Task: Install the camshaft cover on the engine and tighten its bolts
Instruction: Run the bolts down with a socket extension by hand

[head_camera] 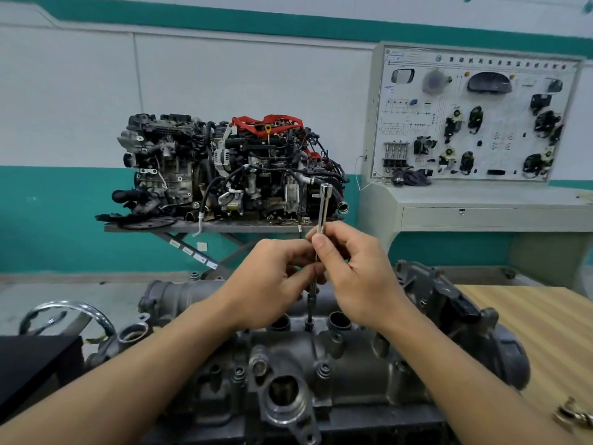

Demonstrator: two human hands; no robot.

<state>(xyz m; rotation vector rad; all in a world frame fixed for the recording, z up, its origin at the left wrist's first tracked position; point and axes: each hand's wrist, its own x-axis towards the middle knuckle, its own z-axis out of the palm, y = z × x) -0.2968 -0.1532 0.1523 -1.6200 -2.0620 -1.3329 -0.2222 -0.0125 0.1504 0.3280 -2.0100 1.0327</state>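
Observation:
The grey camshaft cover (pixel 346 370) lies on top of the engine in front of me. A long chrome extension bar (pixel 322 207) stands upright over a bolt (pixel 308 326) at the cover's far edge, its lower tip down on that bolt. My right hand (pixel 349 274) pinches the bar's knurled middle between thumb and fingers. Just left of it and slightly lower, my left hand (pixel 272 284) has its fingers curled round the bar's shaft. Other bolts (pixel 324 370) sit in the cover's near side.
A wooden table (pixel 545 332) lies to the right, with metal parts (pixel 574 415) at its near edge. A black block (pixel 32 364) and a chrome ring (pixel 93 311) are at the left. Behind stand a display engine (pixel 224 168) on a lift and a training panel (pixel 475 114).

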